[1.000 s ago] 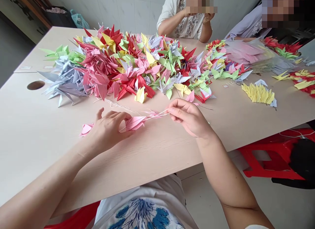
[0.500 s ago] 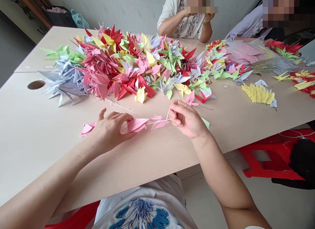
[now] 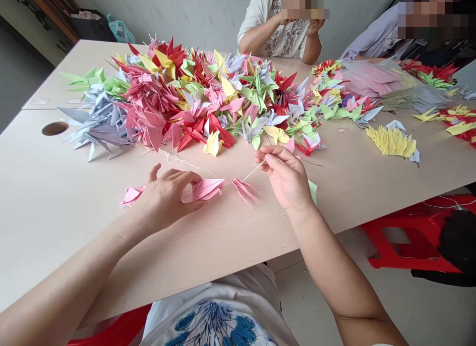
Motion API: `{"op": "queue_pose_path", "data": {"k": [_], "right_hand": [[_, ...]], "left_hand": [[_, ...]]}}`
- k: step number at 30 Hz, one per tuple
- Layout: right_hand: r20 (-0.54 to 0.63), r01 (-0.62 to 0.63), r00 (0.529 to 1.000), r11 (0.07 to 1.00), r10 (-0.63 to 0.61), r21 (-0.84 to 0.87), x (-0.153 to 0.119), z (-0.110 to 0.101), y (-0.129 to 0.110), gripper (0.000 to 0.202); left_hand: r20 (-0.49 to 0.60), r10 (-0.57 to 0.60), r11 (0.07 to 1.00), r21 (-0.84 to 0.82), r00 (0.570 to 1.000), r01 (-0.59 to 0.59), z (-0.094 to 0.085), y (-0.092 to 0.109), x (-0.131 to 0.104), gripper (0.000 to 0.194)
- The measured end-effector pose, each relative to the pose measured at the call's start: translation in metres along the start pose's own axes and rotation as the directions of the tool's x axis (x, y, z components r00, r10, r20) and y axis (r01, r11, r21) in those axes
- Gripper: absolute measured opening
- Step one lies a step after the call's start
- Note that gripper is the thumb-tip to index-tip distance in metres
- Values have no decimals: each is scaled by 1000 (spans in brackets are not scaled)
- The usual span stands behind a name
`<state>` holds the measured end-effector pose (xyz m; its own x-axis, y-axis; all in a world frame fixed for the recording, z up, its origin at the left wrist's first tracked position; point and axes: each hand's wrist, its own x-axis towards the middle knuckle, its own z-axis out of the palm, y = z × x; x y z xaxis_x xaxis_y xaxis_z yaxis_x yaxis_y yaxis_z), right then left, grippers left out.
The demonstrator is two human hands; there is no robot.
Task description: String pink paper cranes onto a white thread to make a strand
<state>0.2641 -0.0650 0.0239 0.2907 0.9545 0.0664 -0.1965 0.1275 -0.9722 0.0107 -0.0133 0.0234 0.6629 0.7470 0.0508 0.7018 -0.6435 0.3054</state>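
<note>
My left hand (image 3: 167, 195) rests over the table with its thumb and forefinger around the left end of a folded pink paper piece (image 3: 210, 189). Another pink folded piece (image 3: 131, 196) lies to the left, partly behind that hand. Pinched in the fingers of my right hand (image 3: 284, 175) is a white thread (image 3: 254, 170), which slants down leftward. A narrow pink folded piece (image 3: 244, 190), blurred at its lower edge, hangs at the thread's lower end. Beside my right wrist lies a light green paper piece (image 3: 313, 191).
A large heap of coloured folded paper (image 3: 197, 95) spans the table (image 3: 156, 271) beyond my hands. Loose white threads (image 3: 178, 160) lie before it. A yellow row (image 3: 392, 141) is at the right. Two people sit across; a red stool (image 3: 412, 242) stands lower right.
My right hand has shifted slightly and turned, drawing the thread straighter. The right-hand pink piece has swung to a steeper angle, apart from the piece at my left hand. My left hand has not moved.
</note>
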Motion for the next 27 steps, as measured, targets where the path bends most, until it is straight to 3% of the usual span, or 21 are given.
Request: {"op": "queue_pose_path", "data": {"k": [5,11,15,27], "right_hand": [[-20,64,998,995,-66,-73,1,1,0,20],[-52,60,997,998,-61,-27,5,-8,-1,12],[-76,23,997,991,-33,-132,6,-19,-3,12],[-53,89,991,888,-126,-451,1,-42,-16,22]], "left_hand": [[18,7,1000,-5,1000,-7,-2,1,0,26],[1,0,1000,8,1000,0,-2,-1,0,23],[-35,13,999,52,999,-11,3,2,-1,22],[-29,17,989,150,999,-13,7,7,-1,21]]}}
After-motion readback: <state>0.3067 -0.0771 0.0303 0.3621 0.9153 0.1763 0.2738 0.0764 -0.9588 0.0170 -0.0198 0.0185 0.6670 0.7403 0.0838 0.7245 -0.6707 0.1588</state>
